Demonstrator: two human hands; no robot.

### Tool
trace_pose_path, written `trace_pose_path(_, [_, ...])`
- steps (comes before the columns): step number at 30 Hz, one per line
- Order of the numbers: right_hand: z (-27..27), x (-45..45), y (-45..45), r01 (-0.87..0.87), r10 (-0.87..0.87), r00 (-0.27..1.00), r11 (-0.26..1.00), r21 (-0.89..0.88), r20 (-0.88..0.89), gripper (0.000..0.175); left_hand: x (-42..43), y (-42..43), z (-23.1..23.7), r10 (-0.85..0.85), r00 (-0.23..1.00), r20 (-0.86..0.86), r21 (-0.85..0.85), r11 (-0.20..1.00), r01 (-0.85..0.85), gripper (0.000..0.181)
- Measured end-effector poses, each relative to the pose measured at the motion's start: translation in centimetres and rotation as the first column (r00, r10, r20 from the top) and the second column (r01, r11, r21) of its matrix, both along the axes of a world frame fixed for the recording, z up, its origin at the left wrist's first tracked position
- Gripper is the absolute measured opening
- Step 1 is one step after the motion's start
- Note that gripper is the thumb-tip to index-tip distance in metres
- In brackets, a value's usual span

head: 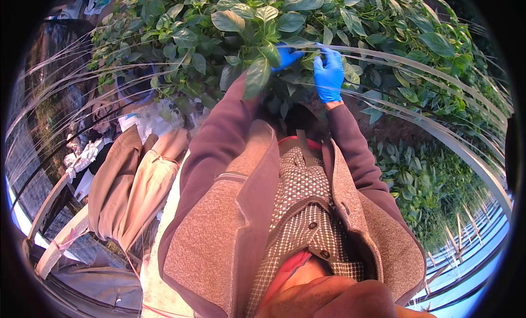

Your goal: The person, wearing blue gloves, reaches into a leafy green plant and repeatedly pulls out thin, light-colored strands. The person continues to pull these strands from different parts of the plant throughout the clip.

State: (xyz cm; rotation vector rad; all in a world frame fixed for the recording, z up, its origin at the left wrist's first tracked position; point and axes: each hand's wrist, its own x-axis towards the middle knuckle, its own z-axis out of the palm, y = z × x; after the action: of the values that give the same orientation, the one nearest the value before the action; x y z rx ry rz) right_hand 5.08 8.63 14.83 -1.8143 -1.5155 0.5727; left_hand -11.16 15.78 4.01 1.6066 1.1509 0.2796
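Observation:
Both my hands wear blue gloves and reach into leafy pepper plants (pixel 230 22). My left hand (pixel 285 58) is among the stems, partly covered by a large leaf (pixel 258 77); its thumb and a finger point right. Close by on the right, my right hand (pixel 329 75) is raised with its fingers bent and a gap between thumb and forefinger. Its fingertips are at a pale plastic twine (pixel 370 51) that runs across the plants. Leaves and the small scale hide whether either hand grips a stem or the twine.
More twines (pixel 427 122) stretch to the right. At the left, brown cloth garments (pixel 119 186) hang by a wooden post (pixel 61 244), with a dark bucket (pixel 135 85) beyond. Another plant row (pixel 411 182) grows at the right, under a roofed frame with wooden stakes (pixel 459 231).

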Motion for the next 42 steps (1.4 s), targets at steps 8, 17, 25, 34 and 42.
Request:
trace_pose_path(8, [3.2,-1.0,-4.9,-0.112,-0.012,0.849,0.973,-0.202,-0.528,0.027,-0.3,-1.7,-0.4,0.077,0.996,-0.050,0.393,0.918,-0.051,0.064])
trace_pose_path(17, [8.1,3.2,-10.6,-0.238,0.153,0.905,0.956,-0.174,-0.398,0.026,-2.2,-5.0,-9.9,0.540,0.837,-0.084,0.721,0.613,-0.323,0.028])
trace_pose_path(25, [16.8,5.9,-5.1,-0.185,0.200,0.973,0.975,0.128,-0.117,0.051,-4.5,-6.5,8.1,0.348,0.934,0.074,0.580,0.747,-0.325,0.033])
trace_pose_path(34, [23.6,8.7,-5.4,-0.047,0.232,0.856,0.925,0.377,-0.462,0.015,-3.5,-10.0,18.5,0.656,0.716,0.238,-0.326,0.749,-0.577,0.037])
trace_pose_path(42, [20.1,11.8,-8.4,-0.023,0.123,0.833,0.982,0.188,-0.540,0.023,-0.8,-11.4,26.3,0.426,0.667,0.611,-0.062,0.866,-0.497,0.028])
